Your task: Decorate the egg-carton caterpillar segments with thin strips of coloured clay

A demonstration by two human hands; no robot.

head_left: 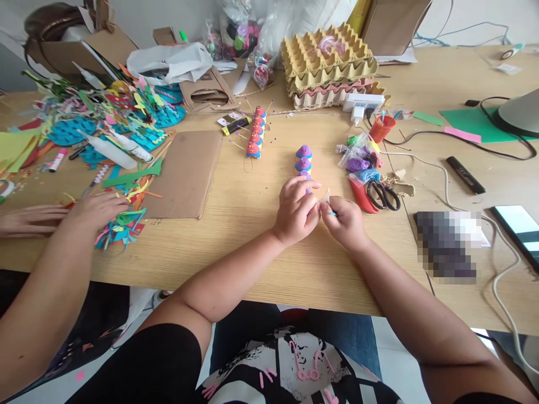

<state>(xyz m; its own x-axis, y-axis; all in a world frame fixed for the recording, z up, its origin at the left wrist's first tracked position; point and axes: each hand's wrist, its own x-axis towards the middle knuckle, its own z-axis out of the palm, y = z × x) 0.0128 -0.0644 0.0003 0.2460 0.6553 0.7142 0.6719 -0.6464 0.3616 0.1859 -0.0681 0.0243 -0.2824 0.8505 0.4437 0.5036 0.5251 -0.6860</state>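
Observation:
Over the front end of an egg-carton strip with purple-topped bumps (304,164), my left hand (297,209) is curled, its thumb and fingers close to my right hand. What it grips, if anything, is hidden. My right hand (345,221) is closed in a pinch on a small pale, see-through piece (325,195); a bit of blue shows by its thumb. The kind of this piece is too small to tell. Farther back lies a finished-looking egg-carton caterpillar (256,133), red, blue and cream, with pins sticking out of its sides.
Black-handled scissors (382,195), bagged clay (360,160) and an orange cup (381,129) are at right. Egg trays (328,62) stack at the back. A cardboard sheet (185,174) lies left, beside paper scraps and a co-worker's hands (95,210). A white cable (450,196) crosses the right side.

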